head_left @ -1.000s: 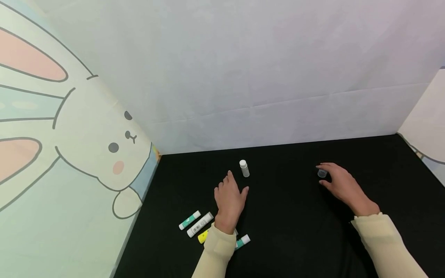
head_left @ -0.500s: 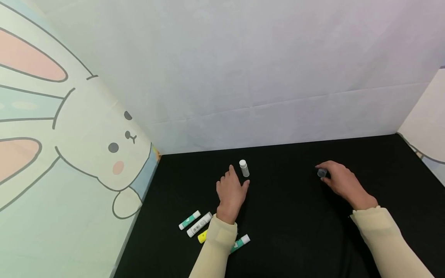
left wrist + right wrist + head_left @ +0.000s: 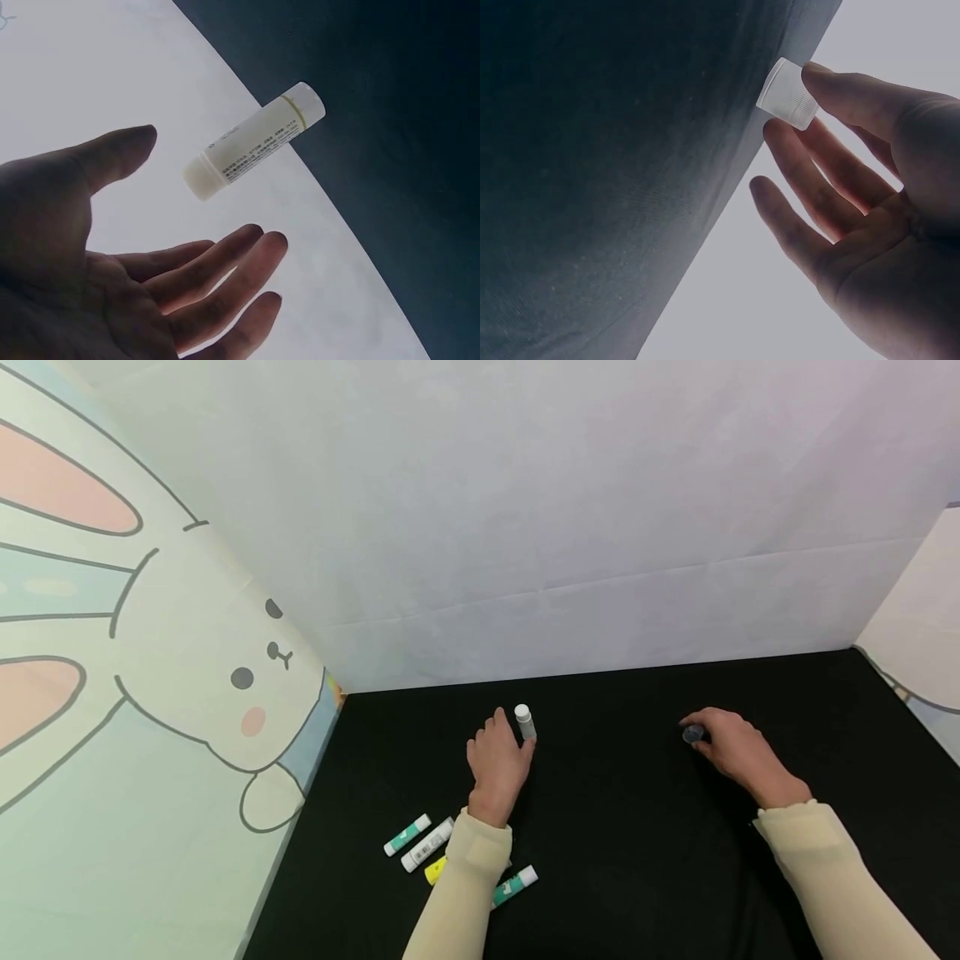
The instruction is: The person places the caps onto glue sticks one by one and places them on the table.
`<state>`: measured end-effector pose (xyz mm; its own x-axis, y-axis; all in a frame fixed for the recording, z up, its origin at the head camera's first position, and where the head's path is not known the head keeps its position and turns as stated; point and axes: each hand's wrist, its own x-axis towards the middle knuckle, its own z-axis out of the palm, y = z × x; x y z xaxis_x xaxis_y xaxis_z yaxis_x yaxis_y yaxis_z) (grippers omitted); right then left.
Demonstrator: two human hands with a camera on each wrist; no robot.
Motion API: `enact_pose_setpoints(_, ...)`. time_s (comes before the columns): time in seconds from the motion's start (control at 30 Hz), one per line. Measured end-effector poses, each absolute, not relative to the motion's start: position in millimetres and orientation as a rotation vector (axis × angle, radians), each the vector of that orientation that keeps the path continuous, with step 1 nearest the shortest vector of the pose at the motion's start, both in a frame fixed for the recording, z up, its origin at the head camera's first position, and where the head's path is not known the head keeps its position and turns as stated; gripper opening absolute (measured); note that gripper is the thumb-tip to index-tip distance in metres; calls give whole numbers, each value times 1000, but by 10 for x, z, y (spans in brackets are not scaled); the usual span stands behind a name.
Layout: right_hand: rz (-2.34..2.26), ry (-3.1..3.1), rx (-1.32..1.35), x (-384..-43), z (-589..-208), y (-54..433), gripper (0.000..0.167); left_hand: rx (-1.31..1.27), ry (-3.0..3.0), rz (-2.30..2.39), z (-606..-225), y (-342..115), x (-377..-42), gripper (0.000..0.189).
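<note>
A white glue stick (image 3: 525, 722) stands upright on the black table, its off-white narrower end up and printed text along its side in the left wrist view. Just left of it is my left hand (image 3: 498, 766), fingers spread and thumb out; the left wrist view shows a gap between the hand and the tube (image 3: 255, 142). Over at the right, my right hand (image 3: 741, 758) pinches a small translucent cap (image 3: 789, 94) between thumb and fingers, low over the table. The cap's ribbed side shows in the right wrist view.
Nearer me lie several tubes: a green-and-white stick (image 3: 407, 835), a white one (image 3: 428, 845), a yellow one (image 3: 436, 869) partly under my left sleeve, and another green-and-white one (image 3: 516, 886). A pale wall (image 3: 570, 527) rises behind the black tabletop (image 3: 615, 827).
My left hand has moved forward, closer to the standing glue stick. The fingers of my right hand have closed in on the cap, which has tilted slightly.
</note>
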<state>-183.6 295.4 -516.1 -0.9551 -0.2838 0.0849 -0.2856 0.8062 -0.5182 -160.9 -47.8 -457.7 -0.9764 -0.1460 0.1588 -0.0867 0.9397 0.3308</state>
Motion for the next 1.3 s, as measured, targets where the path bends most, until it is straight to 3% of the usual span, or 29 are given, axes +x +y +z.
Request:
enact_pose_setpoints(0.37,862,-2977,476,-1825,-5164,2952,27,170,-2896,-502,-4690,-490,-1741,63)
enact_pose_setpoints(1.3,935,-2813,518,-1516,-4969,2678,28,180,-2881,-602,-4849,-492,-1939,56)
